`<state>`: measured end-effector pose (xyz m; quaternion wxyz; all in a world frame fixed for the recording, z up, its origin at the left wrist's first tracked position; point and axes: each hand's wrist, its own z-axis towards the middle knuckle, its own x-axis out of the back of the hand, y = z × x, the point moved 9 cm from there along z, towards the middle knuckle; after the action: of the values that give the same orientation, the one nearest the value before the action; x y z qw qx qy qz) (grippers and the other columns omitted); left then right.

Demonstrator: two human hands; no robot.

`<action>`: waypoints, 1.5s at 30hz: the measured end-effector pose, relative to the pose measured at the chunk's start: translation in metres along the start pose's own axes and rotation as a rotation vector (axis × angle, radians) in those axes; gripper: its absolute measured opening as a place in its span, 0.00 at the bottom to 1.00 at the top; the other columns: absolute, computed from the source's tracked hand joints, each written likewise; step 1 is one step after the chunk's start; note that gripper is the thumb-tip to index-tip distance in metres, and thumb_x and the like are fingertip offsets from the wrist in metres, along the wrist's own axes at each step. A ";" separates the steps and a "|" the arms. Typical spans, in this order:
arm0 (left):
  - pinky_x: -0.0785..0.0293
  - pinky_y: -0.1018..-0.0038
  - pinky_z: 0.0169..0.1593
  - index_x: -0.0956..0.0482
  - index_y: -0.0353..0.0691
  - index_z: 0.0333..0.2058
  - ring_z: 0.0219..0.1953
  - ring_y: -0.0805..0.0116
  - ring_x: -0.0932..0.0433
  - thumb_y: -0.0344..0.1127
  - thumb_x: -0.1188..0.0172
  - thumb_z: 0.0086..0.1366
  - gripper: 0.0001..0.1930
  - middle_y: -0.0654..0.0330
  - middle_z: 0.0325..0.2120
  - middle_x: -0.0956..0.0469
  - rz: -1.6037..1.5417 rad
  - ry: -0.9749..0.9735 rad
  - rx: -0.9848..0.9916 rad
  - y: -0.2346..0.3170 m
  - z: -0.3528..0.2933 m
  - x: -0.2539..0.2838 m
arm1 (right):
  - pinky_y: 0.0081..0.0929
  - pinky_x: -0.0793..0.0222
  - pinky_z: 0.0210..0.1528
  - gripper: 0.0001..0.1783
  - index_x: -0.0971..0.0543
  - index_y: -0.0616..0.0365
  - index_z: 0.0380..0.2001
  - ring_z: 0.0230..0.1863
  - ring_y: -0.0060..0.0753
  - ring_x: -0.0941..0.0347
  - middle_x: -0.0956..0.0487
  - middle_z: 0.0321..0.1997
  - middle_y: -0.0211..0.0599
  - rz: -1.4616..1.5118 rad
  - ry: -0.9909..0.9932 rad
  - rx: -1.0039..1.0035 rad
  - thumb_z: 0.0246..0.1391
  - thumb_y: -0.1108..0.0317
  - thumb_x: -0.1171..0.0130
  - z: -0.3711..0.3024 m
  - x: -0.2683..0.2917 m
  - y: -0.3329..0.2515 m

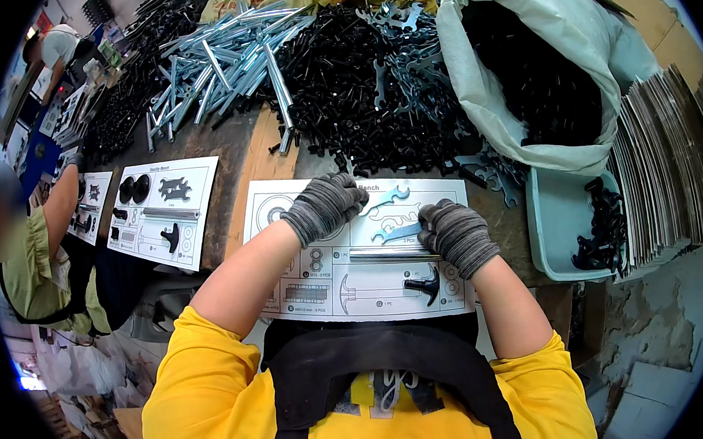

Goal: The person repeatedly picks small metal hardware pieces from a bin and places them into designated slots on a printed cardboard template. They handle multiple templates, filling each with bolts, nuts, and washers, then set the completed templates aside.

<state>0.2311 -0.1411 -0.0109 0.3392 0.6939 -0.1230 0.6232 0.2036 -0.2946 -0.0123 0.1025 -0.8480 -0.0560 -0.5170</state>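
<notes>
Both my hands wear grey striped knit gloves and work over a printed parts sheet [302, 264]. My left hand [326, 208] is closed, its fingertips at the lower end of a flat silver wrench [391, 197]. My right hand [459, 238] pinches the right end of a second flat wrench [400, 232], which lies low over the printed wrench outlines. Below it, a silver metal tube [391, 254] rests across the sheet. A black T-shaped handle [426, 285] lies near the sheet's lower right. The fingertips of my right hand are partly hidden.
Behind the sheet are heaps of black bolts [331, 98], silver tubes [214, 66] and loose wrenches [419, 76]. At right stand a white sack [469, 97] of black parts, a pale bin [544, 230] and stacked cardboard [661, 165]. A co-worker's arm [61, 203] is at left beside another loaded sheet [137, 243].
</notes>
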 end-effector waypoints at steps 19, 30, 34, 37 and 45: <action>0.28 0.72 0.41 0.24 0.44 0.39 0.36 0.62 0.27 0.32 0.39 0.49 0.15 0.56 0.33 0.27 0.005 -0.038 -0.079 0.038 0.018 -0.005 | 0.35 0.32 0.45 0.22 0.29 0.50 0.44 0.43 0.41 0.29 0.28 0.43 0.42 0.167 0.190 -0.042 0.45 0.55 0.46 -0.001 -0.009 0.030; 0.28 0.75 0.39 0.23 0.46 0.40 0.33 0.65 0.28 0.30 0.39 0.50 0.15 0.59 0.31 0.28 -0.073 -0.059 -0.107 0.030 0.015 -0.004 | 0.34 0.32 0.45 0.22 0.28 0.50 0.44 0.42 0.40 0.29 0.28 0.42 0.42 0.234 0.215 -0.022 0.45 0.55 0.45 -0.005 -0.007 0.030; 0.28 0.74 0.39 0.23 0.46 0.40 0.33 0.64 0.29 0.30 0.38 0.49 0.16 0.59 0.32 0.29 -0.121 -0.011 -0.155 0.031 0.018 -0.004 | 0.33 0.33 0.46 0.21 0.28 0.52 0.43 0.43 0.40 0.30 0.28 0.41 0.42 0.287 0.211 -0.036 0.45 0.56 0.44 -0.010 -0.003 0.031; 0.27 0.71 0.38 0.23 0.50 0.40 0.34 0.62 0.28 0.34 0.40 0.51 0.15 0.57 0.32 0.29 -0.048 -0.065 -0.101 0.027 0.017 -0.008 | 0.34 0.33 0.46 0.21 0.28 0.52 0.43 0.44 0.40 0.30 0.28 0.42 0.42 0.271 0.219 0.014 0.46 0.55 0.45 -0.012 -0.002 0.029; 0.28 0.69 0.32 0.25 0.37 0.37 0.25 0.60 0.26 0.28 0.41 0.46 0.16 0.56 0.25 0.26 -0.355 0.204 -0.278 0.027 0.005 0.013 | 0.33 0.32 0.45 0.20 0.27 0.53 0.42 0.44 0.39 0.30 0.27 0.42 0.40 0.340 0.571 -0.093 0.44 0.58 0.43 0.017 0.110 0.123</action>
<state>0.2215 -0.1616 0.0098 0.5462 0.5848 -0.0487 0.5978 0.2937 -0.4117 0.0640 0.1598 -0.6697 0.1410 -0.7114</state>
